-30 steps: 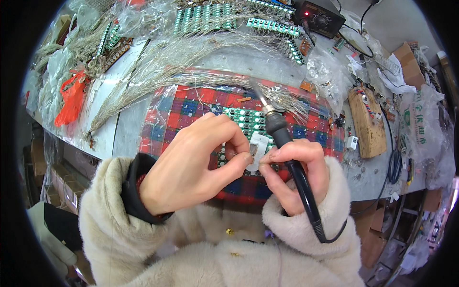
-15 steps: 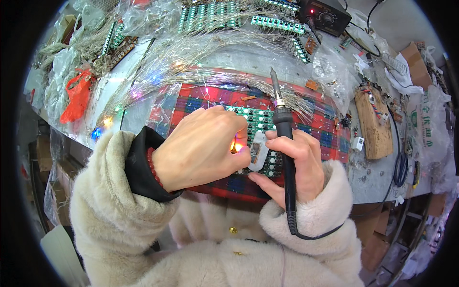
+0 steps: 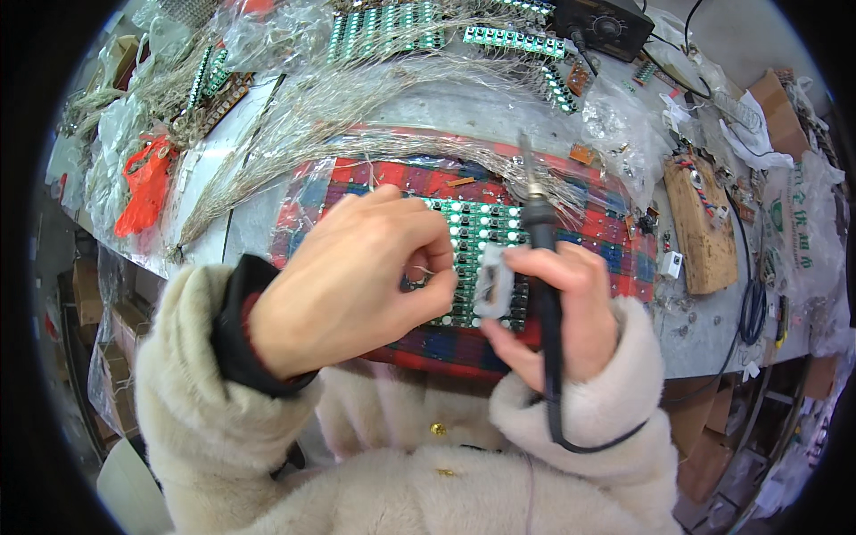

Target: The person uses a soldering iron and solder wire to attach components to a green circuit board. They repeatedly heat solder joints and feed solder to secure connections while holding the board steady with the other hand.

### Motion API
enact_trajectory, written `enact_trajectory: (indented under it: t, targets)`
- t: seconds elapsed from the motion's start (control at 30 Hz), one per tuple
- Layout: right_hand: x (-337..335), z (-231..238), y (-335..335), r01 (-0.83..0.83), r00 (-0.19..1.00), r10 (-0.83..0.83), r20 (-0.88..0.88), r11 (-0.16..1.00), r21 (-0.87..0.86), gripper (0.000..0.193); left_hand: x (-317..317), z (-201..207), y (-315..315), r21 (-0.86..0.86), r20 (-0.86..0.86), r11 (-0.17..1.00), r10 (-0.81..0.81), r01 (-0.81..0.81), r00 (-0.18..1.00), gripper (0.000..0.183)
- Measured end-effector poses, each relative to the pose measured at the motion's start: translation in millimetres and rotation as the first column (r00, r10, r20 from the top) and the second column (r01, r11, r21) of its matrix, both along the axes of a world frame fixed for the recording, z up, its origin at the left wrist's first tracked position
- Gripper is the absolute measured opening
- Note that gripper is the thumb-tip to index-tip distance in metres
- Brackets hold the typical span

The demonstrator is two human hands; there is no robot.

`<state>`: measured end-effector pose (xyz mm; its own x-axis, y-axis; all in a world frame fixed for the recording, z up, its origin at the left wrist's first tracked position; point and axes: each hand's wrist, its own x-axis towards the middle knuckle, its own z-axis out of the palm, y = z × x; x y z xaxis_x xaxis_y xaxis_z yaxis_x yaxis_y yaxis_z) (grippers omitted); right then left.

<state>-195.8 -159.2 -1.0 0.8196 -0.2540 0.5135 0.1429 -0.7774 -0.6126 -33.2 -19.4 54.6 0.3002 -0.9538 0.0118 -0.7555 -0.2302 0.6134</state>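
Observation:
My left hand (image 3: 357, 276) is closed in a pinch over the left side of a green circuit board (image 3: 486, 214) with rows of white and black parts. What its fingertips hold is mostly hidden; a thin strand shows inside the curl. A black soldering iron (image 3: 550, 348) lies in my right hand (image 3: 584, 312), tip pointing up and away. The same hand's thumb and finger grip a white oblong plastic piece (image 3: 491, 283) with a slot, above the board. Beneath the board is a red and blue plaid cloth (image 3: 597, 254).
Bundles of thin wire strands (image 3: 267, 160) spread across the table behind the board. A black control box (image 3: 604, 27) stands at the back right. More green boards (image 3: 383, 31) lie at the back. On the right is a wooden block (image 3: 700, 227), on the left a red plastic bag (image 3: 147, 187).
The coloured lights along the strands and the glow at my left fingertips have gone out. My left hand has shifted slightly left; the right, with iron and white piece, slightly right.

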Motion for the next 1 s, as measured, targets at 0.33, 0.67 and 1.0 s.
enact_trajectory:
  t: [0.33, 0.67, 1.0]
  targets:
    - [-9, 21, -2, -0.082, 0.996, 0.077, 0.046, 0.988, 0.128, 0.044, -3, -7, 45, -0.159, 0.126, 0.972, 0.194, -0.174, 0.973, 0.013]
    - [36, 12, 22, -0.279, 0.960, 0.274, 0.060, 0.910, 0.306, 0.046, 4, -13, 42, -0.216, -0.079, 0.968, 0.115, -0.130, 0.990, 0.016]
    - [42, 22, 29, -0.095, 0.994, 0.104, 0.017, 0.810, 0.579, 0.030, 10, -17, 38, -0.235, -0.241, 0.948, 0.157, -0.214, 0.958, 0.010]
